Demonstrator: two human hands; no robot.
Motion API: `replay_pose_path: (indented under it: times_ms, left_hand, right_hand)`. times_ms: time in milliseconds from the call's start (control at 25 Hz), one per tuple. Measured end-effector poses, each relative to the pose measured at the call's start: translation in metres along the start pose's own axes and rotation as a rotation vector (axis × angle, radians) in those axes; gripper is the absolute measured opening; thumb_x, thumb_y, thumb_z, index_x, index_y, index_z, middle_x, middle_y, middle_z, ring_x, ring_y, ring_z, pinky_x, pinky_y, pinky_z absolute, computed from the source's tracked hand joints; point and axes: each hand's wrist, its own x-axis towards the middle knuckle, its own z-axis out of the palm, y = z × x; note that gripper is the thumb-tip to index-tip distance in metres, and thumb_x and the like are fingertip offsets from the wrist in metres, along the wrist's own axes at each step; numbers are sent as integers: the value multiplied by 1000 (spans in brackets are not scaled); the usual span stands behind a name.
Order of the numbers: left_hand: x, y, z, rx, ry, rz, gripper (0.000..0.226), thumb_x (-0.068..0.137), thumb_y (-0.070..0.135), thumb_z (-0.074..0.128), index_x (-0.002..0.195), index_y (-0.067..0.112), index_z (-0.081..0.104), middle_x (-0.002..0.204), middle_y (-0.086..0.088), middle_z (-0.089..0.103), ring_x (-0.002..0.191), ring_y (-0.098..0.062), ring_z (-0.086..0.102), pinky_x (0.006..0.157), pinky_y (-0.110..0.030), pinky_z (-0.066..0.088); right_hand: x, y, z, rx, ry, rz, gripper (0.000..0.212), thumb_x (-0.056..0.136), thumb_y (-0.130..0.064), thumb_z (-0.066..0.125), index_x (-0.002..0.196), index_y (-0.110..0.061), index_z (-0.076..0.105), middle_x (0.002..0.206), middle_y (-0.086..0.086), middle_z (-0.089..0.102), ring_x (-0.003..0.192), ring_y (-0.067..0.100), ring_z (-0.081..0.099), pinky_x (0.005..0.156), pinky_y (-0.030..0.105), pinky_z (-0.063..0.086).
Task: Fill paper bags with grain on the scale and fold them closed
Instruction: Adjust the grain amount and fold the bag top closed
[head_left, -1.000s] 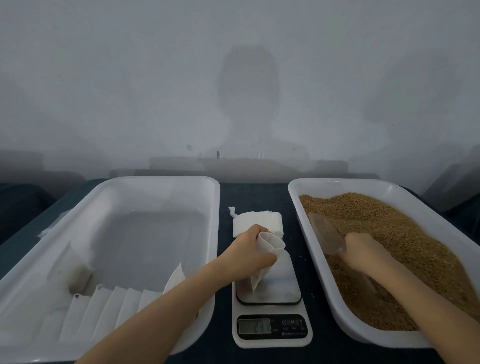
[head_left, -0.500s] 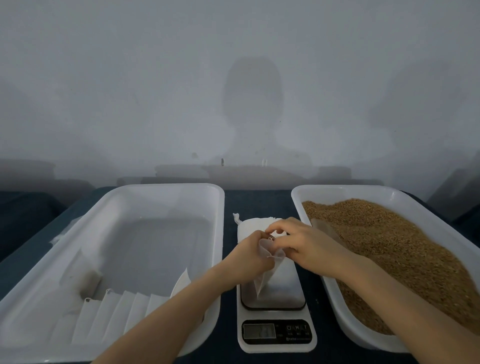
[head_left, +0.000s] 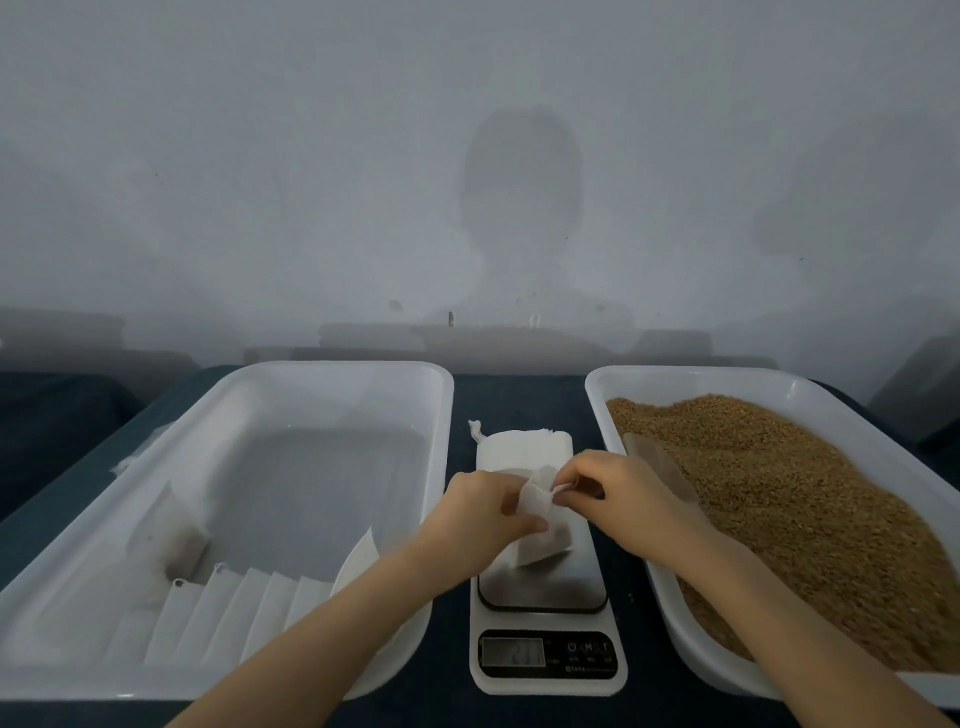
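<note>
Both-handed, my left hand (head_left: 480, 512) and right hand (head_left: 618, 488) pinched the paper bag's (head_left: 540, 535) top over the scale (head_left: 545, 613), fingers curled.

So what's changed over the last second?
The right hand let go of the scoop, left it lying in the grain, and moved left to pinch the top of the bag on the scale. The left hand still holds the bag, which stays on the scale.
</note>
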Motion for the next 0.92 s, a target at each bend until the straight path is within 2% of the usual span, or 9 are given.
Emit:
replay_pose_path:
  times_ms: [80,200,280,400,560,720,920]
  left_hand:
    - [0,1,-2,-7,79,25,16,88,30,66,94,16,73,78,5,66,69,-7,57,61,-6,41]
    - [2,-1,-10,-38,128,3,13,88,26,67,89,14,73,65,15,57,61,-2,52,57,-2,37]
    - [4,-5,-15,-66,140,-31,11,87,25,68,87,15,73,63,19,56,58,3,52,56,-1,36]
    - [4,-7,-18,-91,140,-34,9,85,26,70,85,18,74,66,19,61,61,7,56,57,-1,37]
    - [5,-7,-15,-87,122,-45,13,87,25,68,93,16,75,76,11,66,70,-2,60,59,0,39]
    - [6,-10,-9,-21,102,-30,16,90,23,64,101,15,74,93,2,71,85,-9,63,66,-1,38]
    - [4,-12,-7,-8,128,19,16,90,22,64,100,15,74,89,1,71,76,-5,58,64,0,37]
  right_hand:
    - [-1,-1,-2,27,33,13,7,85,-28,67,91,-26,64,82,-15,61,80,-6,56,68,6,43]
    - [-3,-2,-7,74,80,92,23,82,-28,71,97,-37,56,77,-12,61,76,-6,55,62,4,40]
    - [-5,-1,-10,116,124,115,22,80,-24,73,94,-36,60,73,-11,61,75,-9,55,62,2,39]
    - [-8,-3,-10,98,169,107,8,80,-21,73,81,-27,69,71,-17,61,74,-10,56,64,2,40]
    - [-9,-5,-7,44,153,102,4,82,-19,72,86,-19,71,71,-20,58,73,-17,53,65,1,38]
    - [-12,-3,-3,9,118,128,6,84,-20,69,89,-17,71,71,-20,56,70,-21,50,63,-2,36]
    - [-16,-1,-2,10,114,145,15,87,-27,66,100,-21,69,82,-11,64,75,-5,57,66,1,39]
